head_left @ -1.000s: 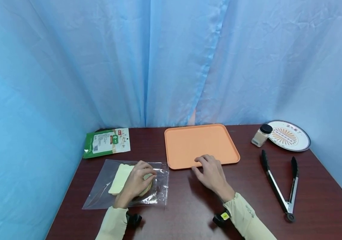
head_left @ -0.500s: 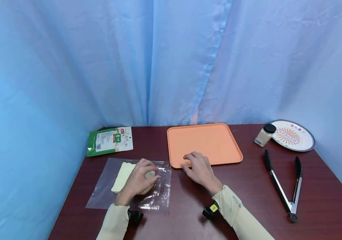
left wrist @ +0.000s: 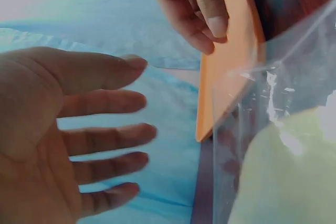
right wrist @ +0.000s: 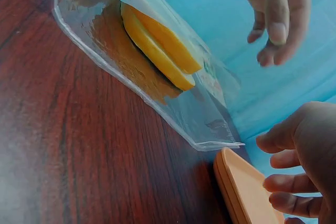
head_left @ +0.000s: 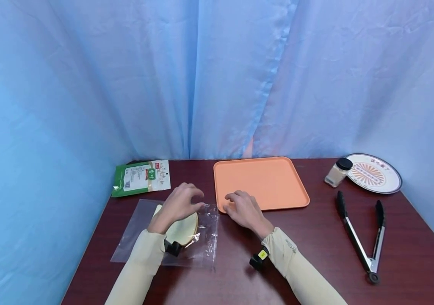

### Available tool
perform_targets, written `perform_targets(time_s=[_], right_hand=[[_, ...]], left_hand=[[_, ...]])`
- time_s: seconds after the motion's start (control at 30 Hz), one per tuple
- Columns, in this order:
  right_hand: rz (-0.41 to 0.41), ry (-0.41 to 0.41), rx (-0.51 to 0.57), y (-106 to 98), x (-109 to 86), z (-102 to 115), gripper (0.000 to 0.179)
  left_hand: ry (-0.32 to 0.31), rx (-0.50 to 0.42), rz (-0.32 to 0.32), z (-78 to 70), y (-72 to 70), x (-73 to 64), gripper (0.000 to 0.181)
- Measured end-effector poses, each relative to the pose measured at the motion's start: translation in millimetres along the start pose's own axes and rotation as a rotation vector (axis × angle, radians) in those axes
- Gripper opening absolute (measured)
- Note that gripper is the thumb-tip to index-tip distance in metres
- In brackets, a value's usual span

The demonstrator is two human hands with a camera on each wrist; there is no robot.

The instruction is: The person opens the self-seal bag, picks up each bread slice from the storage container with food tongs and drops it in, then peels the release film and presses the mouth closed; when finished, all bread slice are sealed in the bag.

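Note:
A clear plastic bag (head_left: 207,233) lies at the left of the table with bread slices (head_left: 183,228) inside. In the right wrist view two stacked bread slices (right wrist: 155,43) show their brown crusts through the bag. My left hand (head_left: 178,204) hovers over the far side of the bread, its wrist and sleeve hiding part of it. Its fingers are spread and hold nothing in the left wrist view. Over the near left corner of the orange tray (head_left: 260,182) is my right hand (head_left: 244,209), fingers loosely bent with nothing between them.
Behind the bag lies a green and white packet (head_left: 140,178). At the right are a black-lidded jar (head_left: 337,173) of pale powder, a white patterned plate (head_left: 388,182) and spread tongs (head_left: 357,242). Blue curtains (head_left: 156,84) close off the back and sides.
My left hand has risen away from the bread toward the back, uncovering more of the round-edged slice. My right hand has shifted left along the tray's near edge.

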State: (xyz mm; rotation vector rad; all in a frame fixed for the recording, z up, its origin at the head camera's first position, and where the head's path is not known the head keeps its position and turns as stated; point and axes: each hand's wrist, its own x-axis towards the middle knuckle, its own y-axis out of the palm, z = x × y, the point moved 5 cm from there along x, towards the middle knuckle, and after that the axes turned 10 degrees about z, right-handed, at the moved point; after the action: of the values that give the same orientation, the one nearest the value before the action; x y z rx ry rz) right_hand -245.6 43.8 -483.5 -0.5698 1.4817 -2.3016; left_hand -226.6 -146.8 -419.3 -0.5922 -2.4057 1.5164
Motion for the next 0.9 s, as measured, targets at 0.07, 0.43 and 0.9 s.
perform_targets(time_s=[0.07, 0.43, 0.9], right_hand=[[0.012, -0.002, 0.019, 1, 2.8, 0, 0.025], [0.045, -0.061, 0.004, 13, 16.7, 9, 0.021], [0.131, -0.031, -0.005, 23, 26.0, 9, 0.018]], left_hand=[[-0.058, -0.026, 0.105, 2.9, 3.8, 11.5, 0.028], [-0.126, -0.204, 0.391, 25.4, 41.7, 48.4, 0.025], [-0.082, -0.276, 0.374, 35.0, 55.9, 59.3, 0.010]])
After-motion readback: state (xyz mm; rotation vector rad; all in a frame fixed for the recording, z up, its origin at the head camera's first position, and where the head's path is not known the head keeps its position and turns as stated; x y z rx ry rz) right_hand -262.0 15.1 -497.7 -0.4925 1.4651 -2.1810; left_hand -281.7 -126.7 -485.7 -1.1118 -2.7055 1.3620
